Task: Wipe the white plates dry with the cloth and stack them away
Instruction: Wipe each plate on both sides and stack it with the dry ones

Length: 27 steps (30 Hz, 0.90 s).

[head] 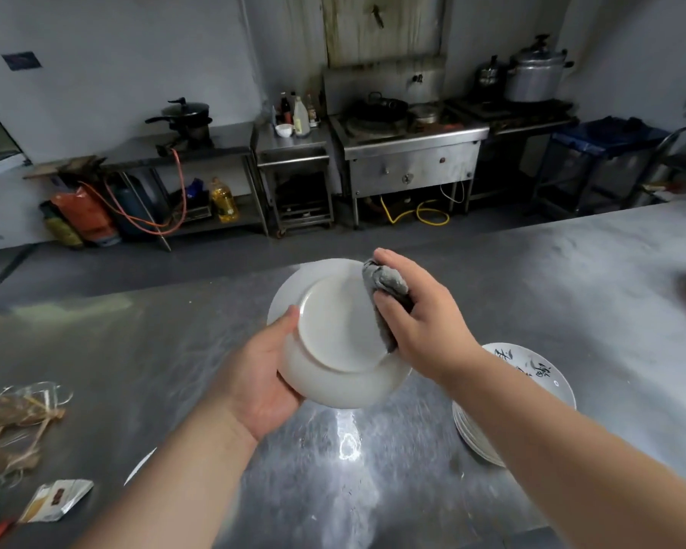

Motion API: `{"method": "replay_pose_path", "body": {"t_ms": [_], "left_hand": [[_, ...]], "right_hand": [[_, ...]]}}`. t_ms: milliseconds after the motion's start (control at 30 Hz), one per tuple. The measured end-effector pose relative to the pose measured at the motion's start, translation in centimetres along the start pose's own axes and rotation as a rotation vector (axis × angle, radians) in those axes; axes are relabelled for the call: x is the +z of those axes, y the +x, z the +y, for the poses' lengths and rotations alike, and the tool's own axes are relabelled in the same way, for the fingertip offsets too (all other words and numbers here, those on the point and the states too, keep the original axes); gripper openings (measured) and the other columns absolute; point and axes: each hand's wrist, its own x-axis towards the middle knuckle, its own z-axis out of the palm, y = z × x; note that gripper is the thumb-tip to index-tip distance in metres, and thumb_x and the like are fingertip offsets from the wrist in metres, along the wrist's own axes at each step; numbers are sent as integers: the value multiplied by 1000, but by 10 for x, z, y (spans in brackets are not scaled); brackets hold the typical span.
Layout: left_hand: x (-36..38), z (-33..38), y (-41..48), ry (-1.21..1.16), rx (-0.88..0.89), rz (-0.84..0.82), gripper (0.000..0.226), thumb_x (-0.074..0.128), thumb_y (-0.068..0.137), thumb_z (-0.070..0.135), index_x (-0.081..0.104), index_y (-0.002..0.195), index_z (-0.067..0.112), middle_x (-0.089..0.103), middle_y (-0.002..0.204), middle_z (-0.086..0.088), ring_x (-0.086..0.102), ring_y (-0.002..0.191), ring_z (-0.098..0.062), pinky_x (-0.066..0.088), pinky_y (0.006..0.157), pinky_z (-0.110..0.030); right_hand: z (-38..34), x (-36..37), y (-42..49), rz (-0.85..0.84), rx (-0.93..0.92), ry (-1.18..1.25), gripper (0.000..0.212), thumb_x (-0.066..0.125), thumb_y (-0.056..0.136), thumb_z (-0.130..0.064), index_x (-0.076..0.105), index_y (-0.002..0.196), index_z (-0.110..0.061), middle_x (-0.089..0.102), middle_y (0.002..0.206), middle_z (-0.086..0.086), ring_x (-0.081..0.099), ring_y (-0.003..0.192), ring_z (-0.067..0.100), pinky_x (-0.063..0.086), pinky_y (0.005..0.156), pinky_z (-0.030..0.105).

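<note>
While the left hand (268, 374) grips the tilted white plate (341, 334), the right hand (420, 315) presses a bunched grey cloth (385, 289) against its underside.

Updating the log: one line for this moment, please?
left hand: holds plate | right hand: presses cloth on plate | stack: on table, right | step: wiping

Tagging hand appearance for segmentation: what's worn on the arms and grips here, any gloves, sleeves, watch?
Nothing worn. Left grip and right grip are bare hands, no gloves, no rings showing. Left forearm and right forearm are uncovered to the frame edge: no sleeves, watch or bands.
</note>
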Motion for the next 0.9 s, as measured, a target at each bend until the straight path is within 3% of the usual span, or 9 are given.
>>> {"method": "replay_pose_path", "body": {"t_ms": [100,200,333,433,533,667,733,800,900], "left_hand": [[-4,-12,3,-53,28,59,46,37,110,37,63,136,8,73,127,-15,73,113,-28,57,91,-46],[-8,-23,1,-118,36,95,46,39,110,38,61,137,8,73,126,-16,74,111,-29,64,81,-43],[-6,-27,-4,-170,78,49,51,43,107,39,54,147,9,66,138,-17,65,126,-35,54,105,-54],[2,-25,-4,-215,77,8,52,40,108,42,55,145,8,67,137,-19,67,123,-36,62,87,-49],[6,-30,-8,-200,20,-47,52,36,109,39,54,144,6,67,135,-23,68,120,-39,59,92,-53],[-4,-15,-13,-201,38,-54,48,49,93,24,61,137,9,70,130,-20,71,113,-40,60,89,-58],[-8,0,-11,-131,33,8,44,53,95,32,66,133,15,73,127,-13,74,109,-31,61,90,-53],[-9,6,-8,-48,45,60,39,49,104,33,66,134,15,75,125,-10,75,108,-25,60,92,-47],[-3,-2,-7,-76,86,99,36,41,110,28,67,126,9,77,117,-12,77,100,-23,65,73,-39]], "right_hand": [[3,23,-41,-58,-5,-104,67,57,104,-30,29,164,-24,19,172,-11,14,157,0,18,128,25],[-2,45,-75,-65,9,-146,77,43,104,-51,5,166,-28,-6,173,-15,-5,160,6,7,129,30],[-1,29,-32,23,101,-146,65,53,106,-35,27,164,-23,18,172,-12,13,157,1,17,129,31],[-3,41,-48,30,107,-79,72,52,107,-32,13,167,-28,2,173,-17,5,158,-1,23,129,37],[-4,53,-73,58,82,38,72,48,107,-35,6,165,-38,-6,171,-26,11,159,7,44,115,56],[-2,27,-31,121,49,65,58,46,101,-23,40,158,-18,33,166,-9,26,151,-7,25,125,24],[-4,13,-15,41,-28,17,55,49,99,-19,48,154,-15,42,162,-6,32,149,-5,26,124,21],[-4,16,-23,-20,-38,-11,57,49,101,-21,44,157,-15,36,166,-7,28,153,-2,24,126,26],[-7,44,-69,-42,12,-24,69,44,105,-30,13,166,-26,1,172,-19,7,160,6,23,128,40]]}}
